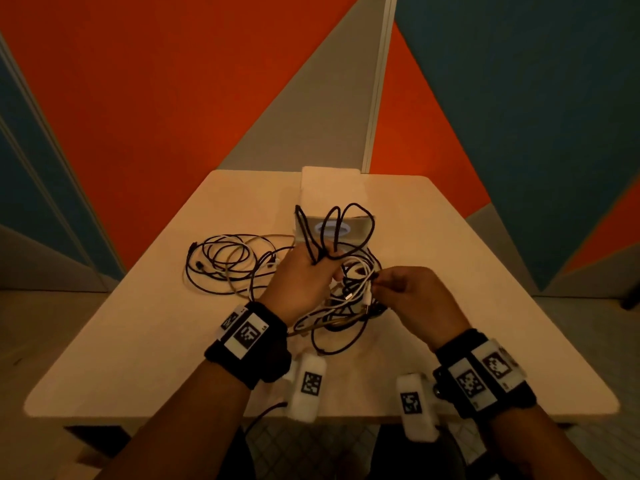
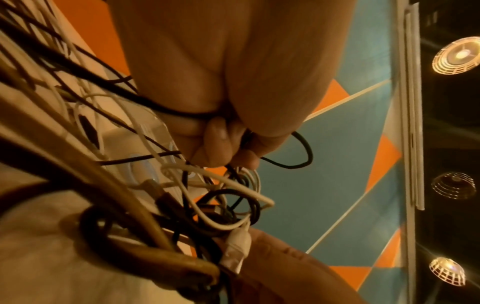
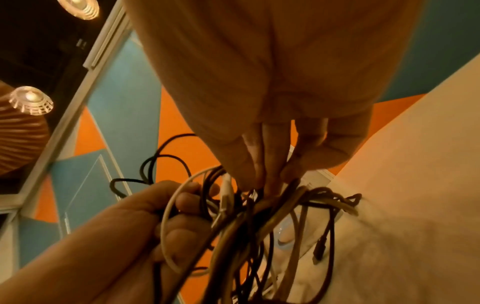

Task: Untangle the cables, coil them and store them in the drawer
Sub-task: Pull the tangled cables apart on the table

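Observation:
A tangle of black, white and tan cables (image 1: 349, 299) lies mid-table in the head view, partly lifted between both hands. My left hand (image 1: 320, 268) grips several loops of a black cable (image 1: 332, 226) that stand up above its fist. In the left wrist view its fingers (image 2: 215, 144) curl round that black cable. My right hand (image 1: 379, 278) pinches a strand at the tangle's right side. Its fingertips (image 3: 267, 179) press into the bundle in the right wrist view. A white connector (image 2: 237, 244) hangs in the knot. The small white drawer box (image 1: 329, 188) stands just behind the cables.
More loose loops of black and white cable (image 1: 225, 261) spread over the table's left middle. The pale table (image 1: 138, 358) has rounded corners, with bare surface left, right and near. Orange, blue and grey wall panels stand behind.

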`<state>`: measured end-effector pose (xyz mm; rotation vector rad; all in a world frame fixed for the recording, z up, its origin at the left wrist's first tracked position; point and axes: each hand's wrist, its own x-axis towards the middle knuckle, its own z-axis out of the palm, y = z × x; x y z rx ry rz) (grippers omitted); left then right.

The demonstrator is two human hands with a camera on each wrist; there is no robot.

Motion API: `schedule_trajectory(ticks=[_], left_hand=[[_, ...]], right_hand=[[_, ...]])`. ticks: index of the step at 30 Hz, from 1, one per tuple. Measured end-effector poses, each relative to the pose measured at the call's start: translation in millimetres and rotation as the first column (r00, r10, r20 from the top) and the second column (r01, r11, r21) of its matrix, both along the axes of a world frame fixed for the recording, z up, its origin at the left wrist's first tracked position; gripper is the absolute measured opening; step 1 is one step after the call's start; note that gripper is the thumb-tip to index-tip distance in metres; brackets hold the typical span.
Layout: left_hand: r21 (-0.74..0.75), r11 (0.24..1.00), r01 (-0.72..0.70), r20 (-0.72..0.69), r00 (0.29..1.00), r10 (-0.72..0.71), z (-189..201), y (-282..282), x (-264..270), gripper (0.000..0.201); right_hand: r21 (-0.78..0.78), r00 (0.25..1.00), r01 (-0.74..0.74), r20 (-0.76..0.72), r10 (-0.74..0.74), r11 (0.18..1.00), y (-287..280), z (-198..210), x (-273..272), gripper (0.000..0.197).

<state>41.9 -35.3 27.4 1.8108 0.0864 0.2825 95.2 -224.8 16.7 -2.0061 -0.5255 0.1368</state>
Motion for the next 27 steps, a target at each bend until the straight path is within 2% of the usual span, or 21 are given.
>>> schedule_trajectory(ticks=[3, 6, 8, 10, 13, 16, 18, 20, 22, 24, 27], left_hand=[[-0.128, 0.991, 0.033, -0.015, 0.999, -0.036, -1, 0, 0, 0.030], [-0.189, 0.981, 0.043, -0.005, 0.999, -0.045, 3, 2, -2, 0.030], [-0.188, 0.982, 0.025, 0.001, 1.000, -0.025, 6, 5, -2, 0.031], [-0.163, 0.986, 0.019, 0.006, 1.000, -0.018, 7, 7, -2, 0.032], [-0.124, 0.992, 0.013, 0.026, 1.000, -0.010, 7, 6, -1, 0.039], [-0.191, 0.981, 0.033, 0.012, 0.999, -0.031, 6, 4, -1, 0.035], [-0.233, 0.970, 0.061, -0.007, 0.998, -0.065, 5, 4, -1, 0.034], [-0.258, 0.962, 0.088, -0.011, 0.996, -0.094, 3, 5, -2, 0.032], [-0.264, 0.960, 0.098, -0.005, 0.995, -0.103, 4, 6, -4, 0.026], [-0.251, 0.961, 0.114, 0.020, 0.993, -0.113, 4, 6, -5, 0.024], [-0.207, 0.971, 0.120, 0.053, 0.992, -0.111, 3, 5, -4, 0.024]], right_hand=[[-0.016, 0.996, 0.080, -0.028, -0.080, 0.997, 3, -7, 6, 0.006], [0.037, 0.988, 0.107, -0.115, -0.102, 0.994, 3, -14, 9, 0.018], [0.098, 0.987, 0.090, -0.143, -0.075, 0.991, 2, -11, 8, 0.005], [0.072, 0.993, 0.003, -0.121, 0.005, 0.997, -1, -8, 8, 0.024], [-0.024, 0.992, -0.103, -0.072, 0.101, 0.994, 0, -4, 6, 0.036], [0.062, 0.987, -0.111, -0.111, 0.118, 0.992, 7, -2, 6, 0.045], [0.133, 0.973, -0.118, -0.183, 0.142, 0.984, 11, -2, 7, 0.043], [0.159, 0.957, -0.132, -0.235, 0.168, 0.978, 13, 1, 7, 0.045], [0.177, 0.939, -0.129, -0.293, 0.177, 0.976, 13, 2, 10, 0.039], [0.174, 0.920, -0.143, -0.339, 0.195, 0.974, 12, 2, 13, 0.027], [0.122, 0.908, -0.205, -0.347, 0.235, 0.971, 13, 0, 15, 0.025]])
